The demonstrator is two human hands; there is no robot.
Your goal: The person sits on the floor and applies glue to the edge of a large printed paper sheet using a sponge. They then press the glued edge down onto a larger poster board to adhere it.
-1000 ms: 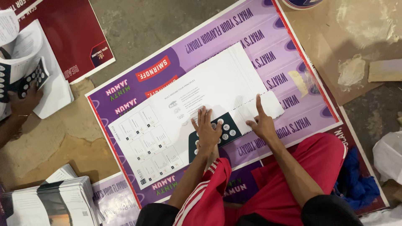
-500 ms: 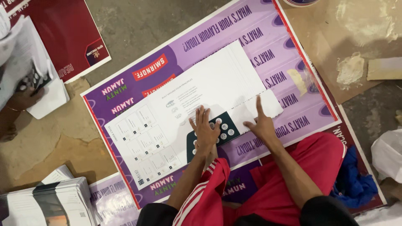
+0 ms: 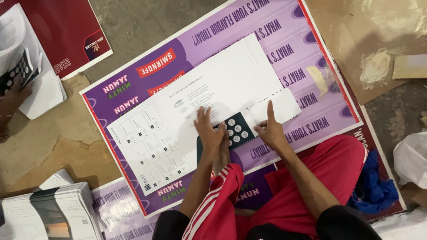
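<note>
While the left hand is lying flat, fingers spread, pinning the white sheet, the right hand is pressing one extended finger along the folded flap; steady pressure is keeping edges aligned.

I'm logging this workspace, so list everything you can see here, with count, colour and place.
printed sheets: one fanned stack, white, centre, on the purple poster
dark card with pale dots: one, under the white sheets by both hands
purple poster: one in full view, red-edged, on the floor; a second like it shows at the bottom left
red poster: one, top left
stack of leaflets: one, white and grey, bottom left
brown cardboard: one, top right
blue cloth: one, right of the red trousers
another person's hand: one, far left, holding papers
left hand: flat on the white sheets
right hand: forefinger pressing a folded flap
</note>
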